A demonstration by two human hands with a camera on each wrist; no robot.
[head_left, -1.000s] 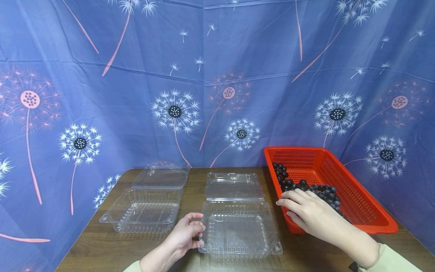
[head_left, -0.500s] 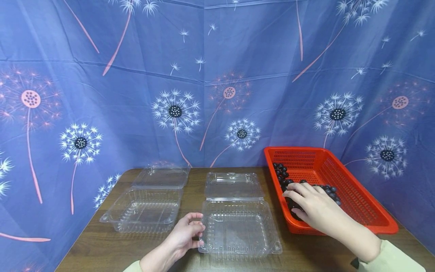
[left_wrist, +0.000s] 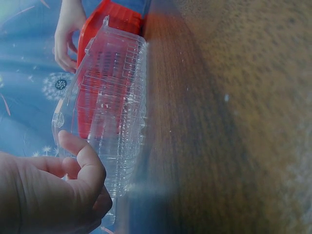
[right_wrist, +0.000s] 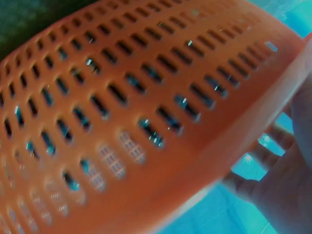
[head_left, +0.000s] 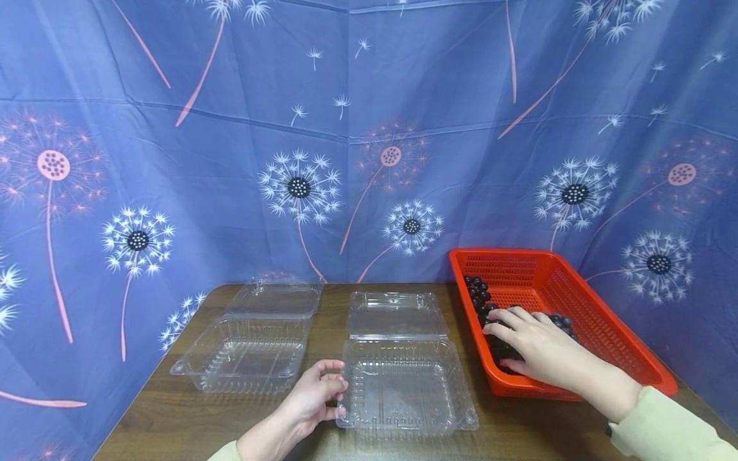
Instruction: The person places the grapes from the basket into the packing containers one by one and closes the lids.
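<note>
My left hand (head_left: 316,394) pinches the left rim of a clear plastic clamshell container (head_left: 403,390), which stands on the table with its lid folded back. In the left wrist view, the curled fingers (left_wrist: 90,165) overlap the container's near corner. My right hand (head_left: 533,342) reaches over the near left side of a red slotted basket (head_left: 611,307). Its fingers are spread and bent loosely over dark grapes (head_left: 477,291), covering part of the bunch. In the right wrist view, the basket wall (right_wrist: 195,141) fills most of the picture and hides the grapes; some fingers show beyond its rim.
A second clear clamshell container (head_left: 248,352) stands to the left, its lid also laid back. Both are on a brown wooden table (head_left: 167,410). A blue dandelion-print cloth (head_left: 230,160) hangs behind the table and along its sides.
My right hand has moved from the basket's left rim inward and right over the grapes, then nearly stopped, its thumb shifting slightly. The left hand and both containers have stayed in place.
</note>
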